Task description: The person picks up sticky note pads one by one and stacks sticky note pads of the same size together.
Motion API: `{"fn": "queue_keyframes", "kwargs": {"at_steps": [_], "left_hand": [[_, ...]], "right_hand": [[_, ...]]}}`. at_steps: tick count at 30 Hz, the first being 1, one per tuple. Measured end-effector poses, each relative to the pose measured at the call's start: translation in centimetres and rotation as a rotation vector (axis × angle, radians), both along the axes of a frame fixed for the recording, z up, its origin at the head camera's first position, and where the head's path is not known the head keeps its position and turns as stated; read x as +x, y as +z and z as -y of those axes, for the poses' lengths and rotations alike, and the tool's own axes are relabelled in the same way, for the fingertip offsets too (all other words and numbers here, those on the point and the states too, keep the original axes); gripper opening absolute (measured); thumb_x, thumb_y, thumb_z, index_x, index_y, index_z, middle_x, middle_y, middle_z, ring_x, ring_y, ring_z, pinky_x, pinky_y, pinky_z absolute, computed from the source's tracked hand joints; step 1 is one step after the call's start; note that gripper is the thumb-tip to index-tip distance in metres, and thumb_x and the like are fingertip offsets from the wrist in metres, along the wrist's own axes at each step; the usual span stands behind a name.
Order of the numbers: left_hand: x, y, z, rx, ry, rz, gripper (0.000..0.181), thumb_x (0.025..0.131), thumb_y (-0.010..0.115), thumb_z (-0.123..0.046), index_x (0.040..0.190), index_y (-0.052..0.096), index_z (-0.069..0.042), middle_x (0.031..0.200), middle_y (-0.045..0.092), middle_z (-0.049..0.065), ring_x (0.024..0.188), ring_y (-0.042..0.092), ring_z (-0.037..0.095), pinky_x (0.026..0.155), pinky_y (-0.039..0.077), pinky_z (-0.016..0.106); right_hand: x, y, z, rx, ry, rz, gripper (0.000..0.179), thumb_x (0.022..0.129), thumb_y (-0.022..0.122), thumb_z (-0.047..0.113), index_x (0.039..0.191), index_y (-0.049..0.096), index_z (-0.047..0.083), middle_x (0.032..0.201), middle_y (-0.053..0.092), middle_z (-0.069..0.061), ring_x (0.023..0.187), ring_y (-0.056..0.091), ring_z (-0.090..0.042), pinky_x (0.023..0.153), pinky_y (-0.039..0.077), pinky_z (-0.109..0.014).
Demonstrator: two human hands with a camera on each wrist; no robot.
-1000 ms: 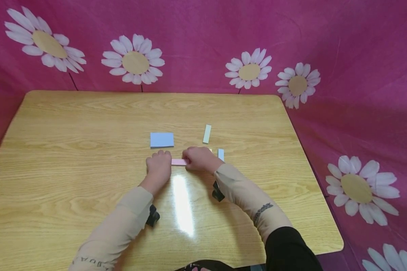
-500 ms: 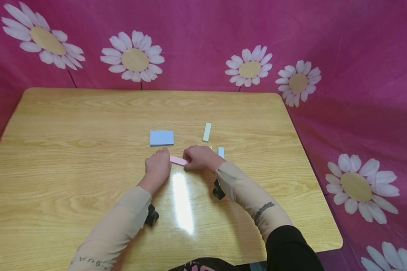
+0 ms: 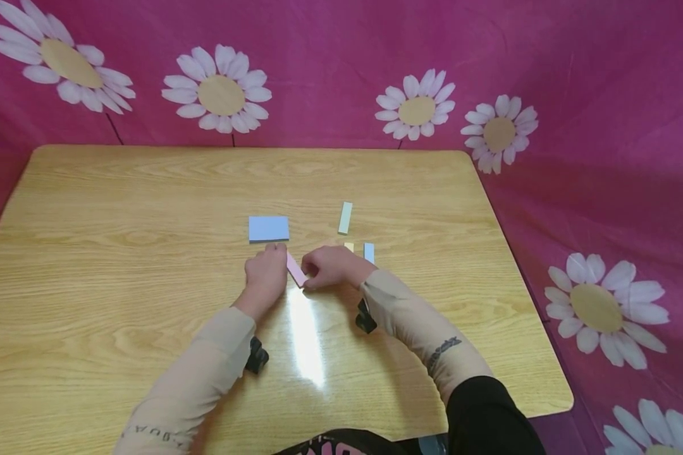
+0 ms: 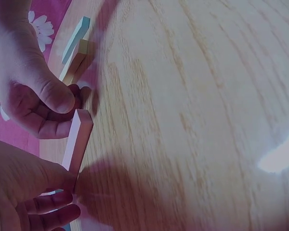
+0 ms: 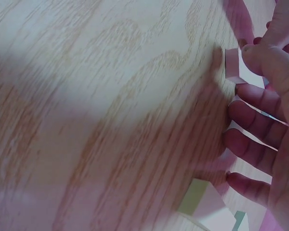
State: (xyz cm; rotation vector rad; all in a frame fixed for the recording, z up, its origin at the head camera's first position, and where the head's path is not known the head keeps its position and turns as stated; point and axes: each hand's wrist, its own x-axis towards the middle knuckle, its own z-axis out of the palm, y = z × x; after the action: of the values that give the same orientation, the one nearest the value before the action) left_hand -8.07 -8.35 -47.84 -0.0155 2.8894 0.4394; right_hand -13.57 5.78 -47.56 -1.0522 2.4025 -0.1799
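Pink, slim, flat-ended block (image 3: 296, 270); left fingers (image 4: 50, 202) pinch it; grip unclear for right fingers (image 5: 253, 115).

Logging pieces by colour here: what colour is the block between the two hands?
The block is pale pink; the head view shows it best.

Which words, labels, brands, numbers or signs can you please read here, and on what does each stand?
No text is legible.
Dark lettering on the left forearm: too small and blurred to quote.
Pink lettering on the dark garment: cut off by the frame, unreadable.
Dark mark on the right forearm: too blurred to identify.
Pink block: no visible text.
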Motion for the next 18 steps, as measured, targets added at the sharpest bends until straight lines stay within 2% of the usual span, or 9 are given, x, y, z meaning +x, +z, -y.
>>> {"fn": "queue_keyframes", "kwargs": {"at_steps": [4,12,16,18], "left_hand": [[-0.28,0.02,-0.01,0.007,-0.005,0.014,0.026,0.092,0.04,-0.004,0.114,0.052,-0.002,0.107,0.054,0.016,0.09,0.056,0.033,0.068,0.044,0.048],[-0.62,-0.09,-0.07,0.012,-0.017,0.024,0.023,0.093,0.039,-0.007,0.109,0.056,-0.004,0.103,0.055,0.012,0.09,0.056,0.032,0.07,0.043,0.049],[-0.66,0.0,-0.03,0.004,-0.026,0.031,0.025,0.092,0.042,-0.007,0.114,0.054,-0.004,0.106,0.054,0.012,0.092,0.055,0.031,0.072,0.043,0.048],[-0.63,0.03,-0.1,0.0,-0.03,0.012,0.025,0.092,0.044,-0.008,0.115,0.054,-0.004,0.106,0.054,0.013,0.093,0.055,0.031,0.071,0.044,0.047]], "right_hand": [[0.09,0.11,0.12,-0.002,0.018,0.002,0.024,0.074,0.066,0.038,0.087,0.06,0.018,0.07,0.05,0.009,0.067,0.047,-0.006,0.057,0.036,-0.024],[0.21,0.22,0.42,0.005,0.036,0.002,0.029,0.074,0.065,0.035,0.097,0.061,0.019,0.07,0.05,0.008,0.068,0.048,-0.008,0.058,0.038,-0.025],[0.12,0.47,0.25,0.01,0.015,0.019,0.028,0.077,0.063,0.032,0.101,0.061,0.019,0.074,0.051,0.008,0.07,0.048,-0.008,0.06,0.038,-0.025],[-0.17,0.78,-0.14,-0.01,-0.001,0.043,0.027,0.078,0.062,0.028,0.103,0.061,0.018,0.079,0.054,0.006,0.074,0.049,-0.008,0.063,0.04,-0.025]]}}
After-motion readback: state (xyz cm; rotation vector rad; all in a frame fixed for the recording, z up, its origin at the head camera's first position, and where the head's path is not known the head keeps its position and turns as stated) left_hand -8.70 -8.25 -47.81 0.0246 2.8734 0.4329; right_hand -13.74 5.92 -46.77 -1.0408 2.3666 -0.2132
